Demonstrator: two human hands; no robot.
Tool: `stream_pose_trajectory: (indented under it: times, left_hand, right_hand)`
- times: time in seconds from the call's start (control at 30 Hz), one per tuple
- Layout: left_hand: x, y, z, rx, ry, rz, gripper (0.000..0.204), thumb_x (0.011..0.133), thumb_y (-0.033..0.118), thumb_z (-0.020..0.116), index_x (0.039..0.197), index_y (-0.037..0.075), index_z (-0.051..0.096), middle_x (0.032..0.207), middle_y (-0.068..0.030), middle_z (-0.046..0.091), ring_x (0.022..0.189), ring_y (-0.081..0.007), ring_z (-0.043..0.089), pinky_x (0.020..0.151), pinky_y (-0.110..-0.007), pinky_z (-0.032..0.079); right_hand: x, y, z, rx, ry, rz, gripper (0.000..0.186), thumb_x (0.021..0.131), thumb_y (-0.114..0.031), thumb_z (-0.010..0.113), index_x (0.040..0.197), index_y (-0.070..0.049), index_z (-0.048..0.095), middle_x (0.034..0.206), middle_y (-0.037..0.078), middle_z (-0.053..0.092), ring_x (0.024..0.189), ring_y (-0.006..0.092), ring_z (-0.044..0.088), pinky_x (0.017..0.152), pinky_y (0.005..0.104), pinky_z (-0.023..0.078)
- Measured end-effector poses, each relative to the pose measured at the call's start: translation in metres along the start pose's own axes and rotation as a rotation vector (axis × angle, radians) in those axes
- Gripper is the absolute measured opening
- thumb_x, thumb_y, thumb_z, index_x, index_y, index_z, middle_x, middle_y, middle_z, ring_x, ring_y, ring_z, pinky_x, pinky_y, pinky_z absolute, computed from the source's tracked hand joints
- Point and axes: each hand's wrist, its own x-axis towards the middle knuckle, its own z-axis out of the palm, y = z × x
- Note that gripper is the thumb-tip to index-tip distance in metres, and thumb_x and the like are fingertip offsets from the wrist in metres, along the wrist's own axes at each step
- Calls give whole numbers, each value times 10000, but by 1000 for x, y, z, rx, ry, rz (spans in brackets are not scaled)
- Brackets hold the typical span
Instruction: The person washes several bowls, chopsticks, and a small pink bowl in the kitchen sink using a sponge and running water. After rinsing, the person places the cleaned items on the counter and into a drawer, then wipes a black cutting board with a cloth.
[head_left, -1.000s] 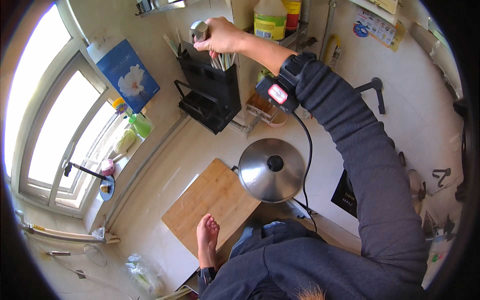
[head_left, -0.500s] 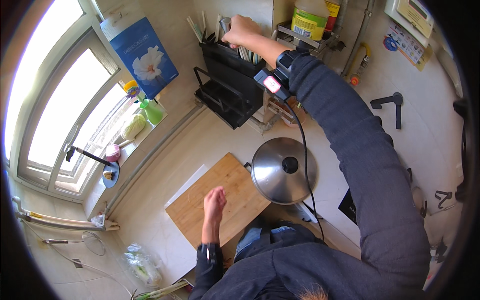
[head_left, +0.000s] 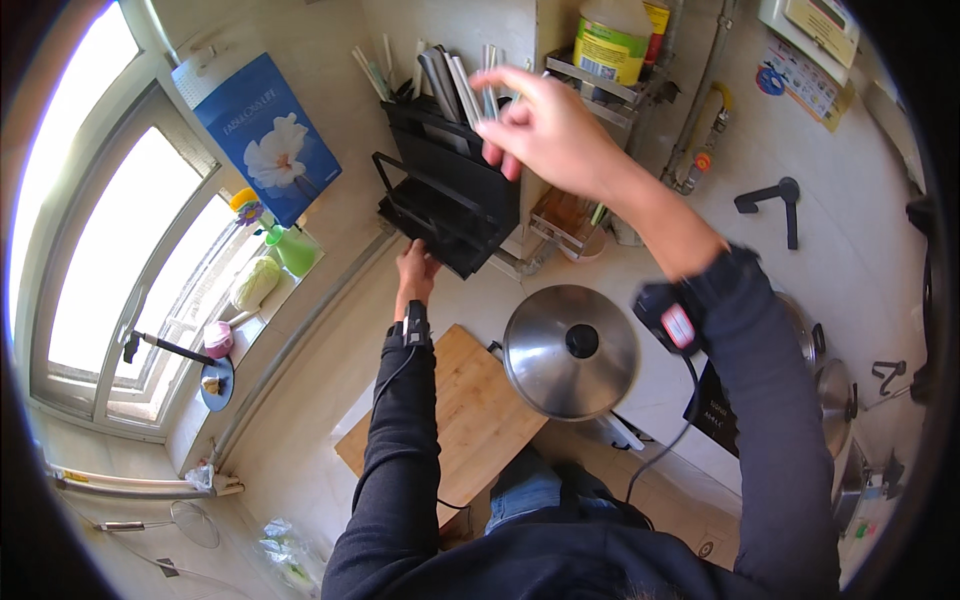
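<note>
My left hand (head_left: pixel 413 272) reaches forward to the low front edge of a black kitchen rack (head_left: pixel 455 150). Its fingers appear to grip that edge, though their tips are partly hidden. In the rack's top stand several upright utensils, among them dark knife handles (head_left: pixel 437 82) and pale sticks (head_left: pixel 466 90). My right hand (head_left: pixel 545 135) is raised beside these, in front of the rack's right side. Its index finger is stretched out, the others are half bent, and nothing shows between them. Slight motion blur softens its fingertips.
Behind my left forearm lies a wooden cutting board (head_left: pixel 487 410). A domed steel lid (head_left: pixel 545 370) with a black knob covers a pan to its right. A metal shelf (head_left: pixel 592 78) carries bottles at the back. On the left windowsill are a green vase (head_left: pixel 293 252) and a cabbage (head_left: pixel 256 284).
My left hand has moved from above the cutting board forward to the rack's edge. My right hand has come off a dark handle in the rack and drawn back to the right, its fingers opening.
</note>
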Motion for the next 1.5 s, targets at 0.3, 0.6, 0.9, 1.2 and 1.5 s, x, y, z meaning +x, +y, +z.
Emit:
stream_pose_trajectory:
  times: [0.3, 0.6, 0.9, 1.2, 1.5]
  left_hand:
    - [-156, 6, -96, -53, 4, 140, 55, 941, 113, 494, 908, 86, 529, 779, 17, 530, 629, -108, 563, 580, -287, 520]
    - [-421, -72, 25, 65, -447, -110, 153, 916, 61, 506, 1044, 44, 589, 1002, -30, 634, 905, -134, 613, 848, -277, 495]
    - [-659, -242, 182, 291, -885, -584, 221, 903, 24, 517, 1108, 53, 595, 1051, -38, 651, 947, -148, 622, 868, -307, 507]
    - [-900, -448, 300, 486, -1364, -999, 418, 857, 90, 535, 1264, 4, 497, 1225, -118, 583, 1110, -244, 566, 986, -388, 451]
    - [-1105, -631, 417, 822, -1628, -1323, 546, 835, 53, 559, 1347, 49, 372, 1237, -93, 543, 1077, -234, 587, 892, -383, 510]
  right_hand:
    - [-312, 12, -49, 122, 198, 677, 295, 926, -58, 539, 1215, -11, 501, 729, 50, 644, 590, 70, 577, 482, 197, 396]
    - [-738, -92, 15, 248, 965, 1186, 191, 929, -100, 506, 1099, -47, 574, 755, 75, 643, 605, 99, 578, 500, 207, 406]
    - [-938, -236, 62, 285, 1181, 1035, 217, 962, -172, 517, 1116, -45, 603, 818, 35, 640, 711, 80, 581, 600, 235, 464]
    - [-1058, -279, -49, 360, 1467, 881, 521, 992, -186, 445, 1473, -94, 269, 834, -25, 445, 679, 67, 381, 618, 222, 361]
    - [-1279, -329, -139, 99, 1643, 1087, 408, 982, -146, 452, 1380, -55, 451, 820, -12, 526, 710, 60, 468, 654, 202, 401]
